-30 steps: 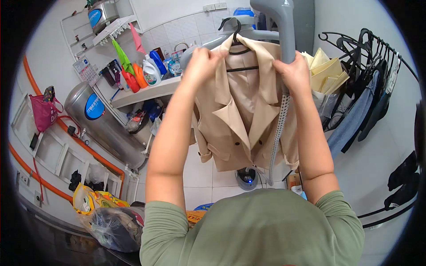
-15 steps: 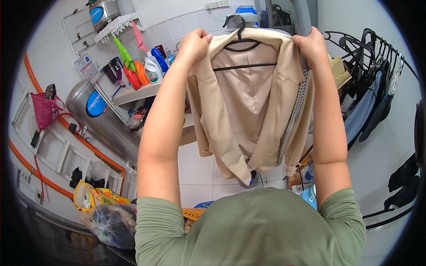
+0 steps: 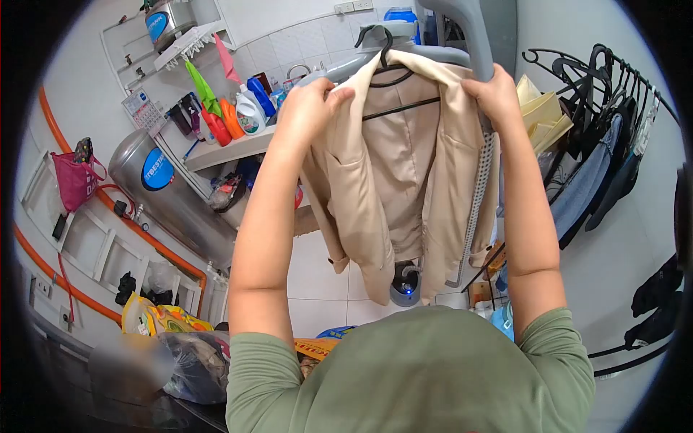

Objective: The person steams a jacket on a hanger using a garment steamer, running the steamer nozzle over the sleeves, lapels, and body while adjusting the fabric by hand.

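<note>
The jacket is upright at the centre of the frame, its front parted and the pale lining facing you; a black hanger sits inside its shoulders; your left hand is pinched on the cloth beside the collar, and your right hand is clamped on the opposite side, near the grey pole. Expect a soft, fairly light garment that folds easily below the hanger; the lining looks smooth and may slip under your fingers, so the shoulders and collar, backed by the hanger, seem the surest places to grip, with the loose front edges likely to swing. Your fingertips behind the cloth are out of sight; so is the jacket's outer back; you cannot tell whether the hook at top centre bears on anything; the pole is cut off at the top edge; the hose is lost behind your right hand higher up; the steamer base, low in the centre, is partly covered by the hem; a blurred patch hides whatever lies beside the plastic bag at lower left.
</note>
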### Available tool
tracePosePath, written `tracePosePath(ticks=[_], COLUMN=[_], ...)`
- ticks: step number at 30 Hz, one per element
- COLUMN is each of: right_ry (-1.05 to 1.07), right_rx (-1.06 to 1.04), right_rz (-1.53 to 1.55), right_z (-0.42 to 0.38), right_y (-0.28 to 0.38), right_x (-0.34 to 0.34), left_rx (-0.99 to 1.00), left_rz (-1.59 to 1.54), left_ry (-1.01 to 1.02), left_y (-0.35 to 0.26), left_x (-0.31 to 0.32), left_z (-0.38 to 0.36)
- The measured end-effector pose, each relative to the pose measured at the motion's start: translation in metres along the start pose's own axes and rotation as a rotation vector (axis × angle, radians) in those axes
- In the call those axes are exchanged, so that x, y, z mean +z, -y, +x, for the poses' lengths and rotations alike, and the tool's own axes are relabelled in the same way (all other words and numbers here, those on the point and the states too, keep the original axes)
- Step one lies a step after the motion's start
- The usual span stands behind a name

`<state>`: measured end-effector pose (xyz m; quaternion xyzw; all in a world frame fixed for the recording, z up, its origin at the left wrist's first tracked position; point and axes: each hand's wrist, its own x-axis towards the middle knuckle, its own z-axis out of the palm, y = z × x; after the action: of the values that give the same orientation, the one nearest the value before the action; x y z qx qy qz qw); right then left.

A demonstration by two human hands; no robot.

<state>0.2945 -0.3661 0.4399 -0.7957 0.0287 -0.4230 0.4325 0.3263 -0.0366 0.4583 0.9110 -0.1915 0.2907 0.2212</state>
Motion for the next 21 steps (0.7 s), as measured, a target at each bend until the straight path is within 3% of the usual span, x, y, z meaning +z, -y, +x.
tracePosePath(ticks=[3,6,9,15,16,21], right_ry=[-0.023,-0.004,0.048,0.023,0.072,0.085], right_rx=[-0.034,-0.015,0.038,0.04,0.024,0.054], right_rz=[-0.01,0.099,0.257,0.353,0.333,0.395], right_z=[-0.002,0.004,0.007,0.013,0.019,-0.008], right_y=[0.0,-0.004,0.002,0.0,-0.007,0.017], right_x=[0.006,0.004,-0.01,-0.035,-0.039,-0.037], left_rx=[0.2,-0.007,0.011,0.33,0.394,0.246], left_rz=[0.261,-0.109,-0.015,-0.061,0.0,0.107], left_ry=[-0.029,0.082,-0.028,-0.158,-0.173,-0.324], left_y=[0.006,0.011,0.011,0.002,0.006,0.044], left_x=[0.004,0.013,0.011,-0.023,-0.029,-0.063], left_z=[0.013,0.025,0.036,0.058,0.055,-0.043])
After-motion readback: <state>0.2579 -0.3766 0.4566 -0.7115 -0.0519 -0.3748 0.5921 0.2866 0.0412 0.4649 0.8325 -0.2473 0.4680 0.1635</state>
